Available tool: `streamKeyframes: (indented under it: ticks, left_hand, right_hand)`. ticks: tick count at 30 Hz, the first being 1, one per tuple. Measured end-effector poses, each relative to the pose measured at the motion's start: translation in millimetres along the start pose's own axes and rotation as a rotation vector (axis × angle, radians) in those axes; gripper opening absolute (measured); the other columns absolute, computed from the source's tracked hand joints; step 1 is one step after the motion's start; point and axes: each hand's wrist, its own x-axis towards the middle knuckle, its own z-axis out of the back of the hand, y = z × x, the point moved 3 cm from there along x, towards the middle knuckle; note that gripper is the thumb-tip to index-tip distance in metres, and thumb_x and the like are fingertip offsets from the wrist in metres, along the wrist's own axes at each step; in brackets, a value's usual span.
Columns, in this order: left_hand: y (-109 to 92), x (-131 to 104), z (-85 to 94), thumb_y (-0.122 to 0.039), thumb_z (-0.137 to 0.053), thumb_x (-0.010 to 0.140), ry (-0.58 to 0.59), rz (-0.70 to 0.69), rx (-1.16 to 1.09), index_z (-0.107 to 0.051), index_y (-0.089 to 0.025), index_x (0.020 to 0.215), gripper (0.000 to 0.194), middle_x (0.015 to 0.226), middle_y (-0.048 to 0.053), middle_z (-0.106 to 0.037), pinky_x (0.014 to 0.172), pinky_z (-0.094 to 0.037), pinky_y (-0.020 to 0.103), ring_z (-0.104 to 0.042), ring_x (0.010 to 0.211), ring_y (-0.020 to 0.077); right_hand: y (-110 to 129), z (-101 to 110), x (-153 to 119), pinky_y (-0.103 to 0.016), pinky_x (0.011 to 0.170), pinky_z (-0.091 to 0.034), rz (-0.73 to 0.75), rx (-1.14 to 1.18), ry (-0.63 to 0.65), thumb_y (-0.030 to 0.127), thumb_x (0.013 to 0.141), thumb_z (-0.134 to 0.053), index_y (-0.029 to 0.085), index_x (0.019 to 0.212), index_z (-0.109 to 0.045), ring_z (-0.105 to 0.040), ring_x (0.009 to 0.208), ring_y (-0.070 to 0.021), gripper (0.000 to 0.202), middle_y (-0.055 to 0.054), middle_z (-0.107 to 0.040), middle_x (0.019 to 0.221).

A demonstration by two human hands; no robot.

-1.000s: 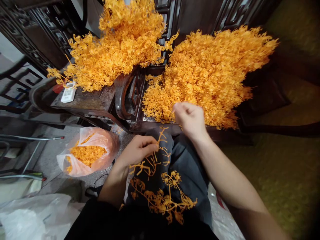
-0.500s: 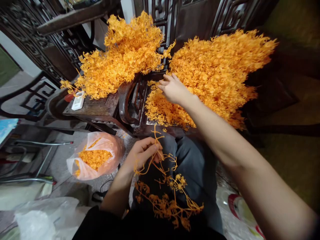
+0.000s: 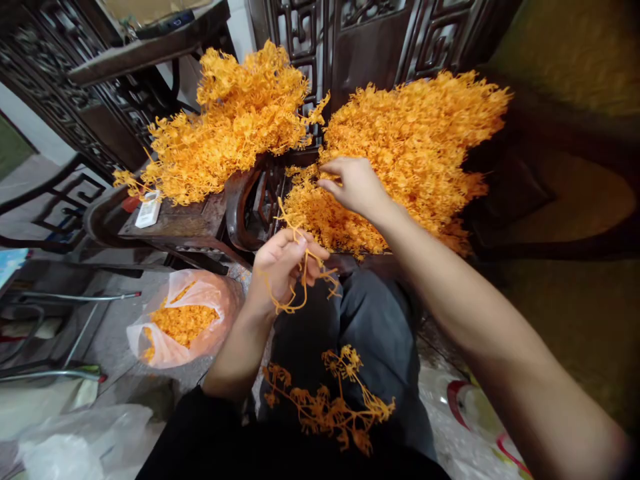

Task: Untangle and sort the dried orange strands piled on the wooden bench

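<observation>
Dark chairs (image 3: pixel 175 225) are bearing blossom heaps (image 3: pixel 405 143). Left hand (image 3: pixel 283 263) is pinching a nearly bare stem (image 3: pixel 288 309), apparently almost done; right hand (image 3: pixel 356 185) is hovering, fingers parted. 1 unstripped sprig (image 3: pixel 330 405) is lying on the lap (image 3: pixel 375 320).

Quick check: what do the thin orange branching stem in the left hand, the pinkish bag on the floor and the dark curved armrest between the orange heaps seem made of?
Stem: perhaps matte plant matter, from its irregular forks, though possibly artificial.
Pinkish bag: likely thin, slightly glossy plastic; translucent and crinkled.
Armrest: probably polished wood; brown with a sheen.
</observation>
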Motion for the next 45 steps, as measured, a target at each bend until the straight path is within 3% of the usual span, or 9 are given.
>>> streamKeyframes:
  ticks: [6, 13, 16, 21, 24, 29, 33, 39, 45]
  left_hand:
    - [-5, 26, -40.7, -0.024, -0.069, 0.098, -0.073, -0.401, -0.162, -0.049, -0.023, 0.107, 0.023, 0.113, -0.002, -0.074, 0.093, -0.056, 0.025, -0.074, 0.099, 0.0096]
    - [46, 17, -85.0, -0.014, -0.072, 0.09, 0.43, 0.099, 0.258, -0.065, -0.015, 0.115, 0.026, 0.113, 0.004, -0.072, 0.092, -0.055, 0.032, -0.071, 0.116, 0.0222]
    - [54, -11, -78.4, -0.02, -0.082, 0.082, 0.623, 0.19, 0.589, -0.074, -0.019, 0.105, 0.025, 0.084, 0.002, -0.072, 0.077, -0.054, 0.029, -0.075, 0.088, 0.0222]
    - [83, -76, -47.3, -0.046, -0.08, 0.085, 0.988, 0.213, 1.258, -0.075, -0.022, 0.1, 0.029, 0.06, 0.002, -0.061, 0.064, -0.048, 0.032, -0.066, 0.059, 0.0246]
    - [109, -108, -30.8, -0.051, -0.081, 0.082, 1.208, 0.277, 1.423, -0.072, -0.02, 0.115, 0.046, 0.077, 0.01, -0.072, 0.063, -0.048, 0.034, -0.07, 0.067, 0.03]
    - [117, -120, -19.7, -0.032, -0.06, 0.1, 1.353, 0.245, 1.27, -0.07, -0.021, 0.102, 0.014, 0.09, 0.008, -0.075, 0.068, -0.047, 0.029, -0.072, 0.079, 0.0231]
    - [89, -95, -12.9, -0.028, -0.058, 0.102, 1.012, 0.27, 0.955, -0.07, -0.022, 0.106, 0.014, 0.097, 0.004, -0.076, 0.077, -0.05, 0.026, -0.071, 0.086, 0.0172]
    - [52, -58, -9.1, -0.034, -0.065, 0.096, 0.471, 0.246, 0.457, -0.077, -0.019, 0.105, 0.021, 0.105, 0.008, -0.079, 0.091, -0.057, 0.034, -0.074, 0.099, 0.0231]
    - [45, -40, -1.1, -0.037, -0.084, 0.084, 0.199, 0.249, 0.171, -0.065, -0.017, 0.086, 0.027, 0.08, 0.002, -0.076, 0.07, -0.061, 0.028, -0.075, 0.07, 0.0169]
  right_hand:
    - [58, 43, -140, -0.03, 0.069, -0.061, -0.301, 0.764, 0.268, 0.05, 0.081, -0.082, 0.023, 0.115, -0.077, -0.071, 0.076, -0.0168, 0.044, 0.0, -0.074, 0.085]
    - [16, 110, -282, -0.045, 0.068, -0.059, -0.613, 0.603, -0.7, 0.049, 0.088, -0.078, 0.033, 0.082, -0.073, -0.062, 0.062, -0.0219, 0.017, 0.0, -0.055, 0.061]
    - [-16, 104, -337, -0.047, 0.072, -0.059, -0.802, 0.404, -0.833, 0.049, 0.091, -0.073, 0.033, 0.084, -0.073, -0.065, 0.064, -0.0233, 0.017, -0.002, -0.062, 0.068]
    - [-63, 58, -388, -0.052, 0.092, -0.057, -1.152, -0.15, -0.25, 0.034, 0.093, -0.06, 0.02, 0.108, -0.077, -0.075, 0.093, -0.033, 0.027, -0.013, -0.079, 0.096]
    - [-72, 52, -387, -0.054, 0.103, -0.052, -1.13, -0.338, -0.102, 0.024, 0.091, -0.059, 0.017, 0.128, -0.074, -0.072, 0.112, -0.0373, 0.041, -0.017, -0.077, 0.119]
    - [-54, 80, -354, -0.046, 0.093, -0.056, -1.037, -0.241, -0.34, 0.037, 0.097, -0.061, 0.021, 0.128, -0.074, -0.075, 0.093, -0.0293, 0.037, -0.011, -0.079, 0.098]
    - [-6, 92, -316, -0.039, 0.082, -0.058, -0.878, 0.15, -0.497, 0.047, 0.098, -0.065, 0.026, 0.117, -0.077, -0.072, 0.079, -0.0222, 0.03, -0.007, -0.077, 0.089]
    - [67, 49, -246, -0.044, 0.094, -0.061, -0.578, 0.732, 0.002, 0.047, 0.08, -0.085, 0.031, 0.138, -0.067, -0.073, 0.112, -0.0285, 0.062, -0.007, -0.07, 0.136]
    - [83, 21, -203, -0.032, 0.075, -0.06, -0.385, 0.683, 0.069, 0.033, 0.092, -0.075, 0.026, 0.135, -0.068, -0.071, 0.081, -0.0176, 0.043, -0.003, -0.076, 0.097]
